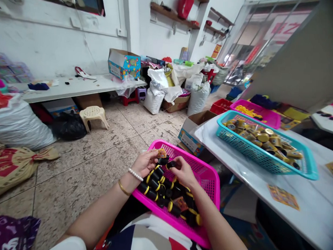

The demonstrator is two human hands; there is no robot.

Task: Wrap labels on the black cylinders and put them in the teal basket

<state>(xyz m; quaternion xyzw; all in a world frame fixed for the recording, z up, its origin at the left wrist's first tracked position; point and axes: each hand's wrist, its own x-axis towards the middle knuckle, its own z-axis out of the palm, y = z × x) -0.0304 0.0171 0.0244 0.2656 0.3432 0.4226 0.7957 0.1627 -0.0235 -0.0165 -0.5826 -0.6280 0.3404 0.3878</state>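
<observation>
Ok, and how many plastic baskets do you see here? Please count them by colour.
Pink: 2 (front basket, rear basket)
Teal: 1 (table basket)
Red: 1 (floor crate)
Total: 4

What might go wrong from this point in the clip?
The pink plastic basket seems to sit tilted on the person's lap, so the loose black-and-yellow cylinders might roll over its rim. The small printed card pinched in the left hand could also slip down among them, where another card already lies and could be hard to spot.
</observation>
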